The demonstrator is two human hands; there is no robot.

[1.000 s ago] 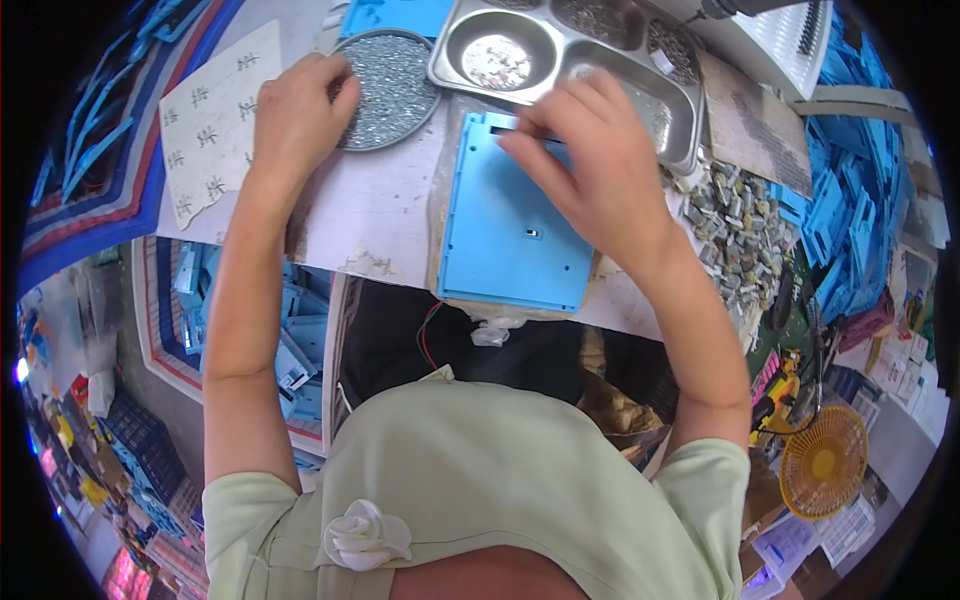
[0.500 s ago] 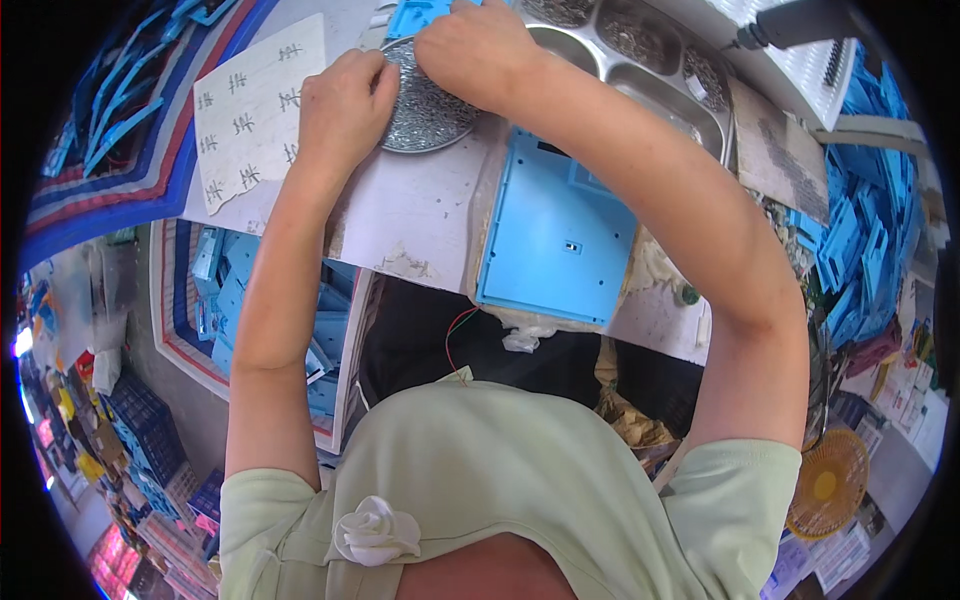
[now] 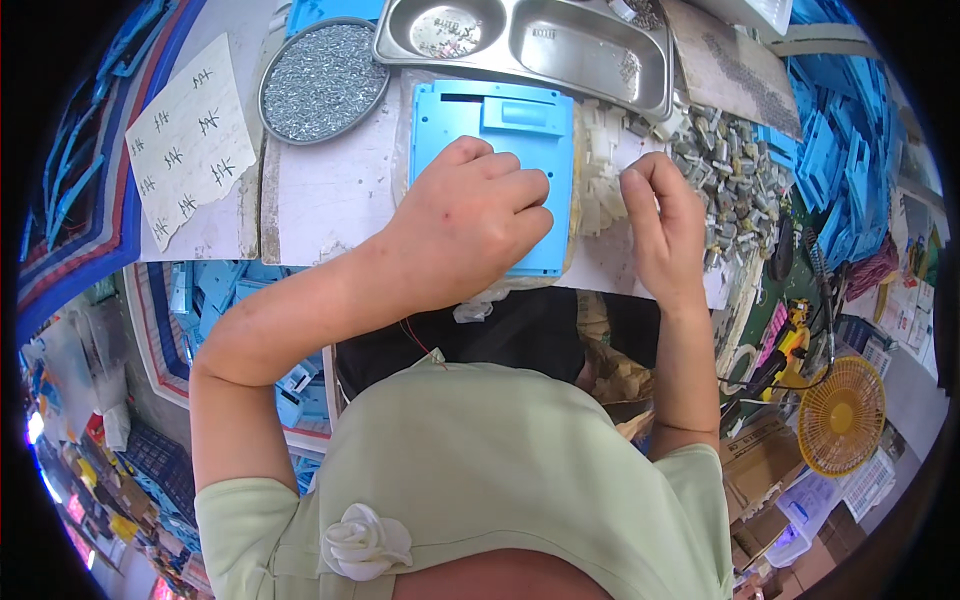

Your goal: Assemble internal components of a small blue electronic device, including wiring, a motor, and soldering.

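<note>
A flat blue plastic panel (image 3: 545, 200) with a slot and a raised block near its far edge lies at the front of the bench. My left hand (image 3: 475, 222) is closed above its near left part, fingers curled in; what they hold, if anything, is hidden. To the right of the panel, my right hand (image 3: 663, 225) is also closed, its thumb and forefinger brought together. Whatever may be between them cannot be made out. Small whitish plastic pieces (image 3: 600, 175) lie between the panel and my right hand. Beyond it spreads a pile of small grey metal parts (image 3: 735, 175).
A round dish (image 3: 325, 82) of small silvery metal pieces stands at the back left, by a handwritten paper sheet (image 3: 190, 140). A steel compartment tray (image 3: 590, 60) sits behind the panel. Blue parts (image 3: 850, 170) are heaped at far right. A yellow fan (image 3: 840, 415) stands lower right.
Both hands have left the dish of metal pieces. The left came right and nearer, over the blue panel; the right came nearer and right, beside the metal parts. The whole view has shifted.
</note>
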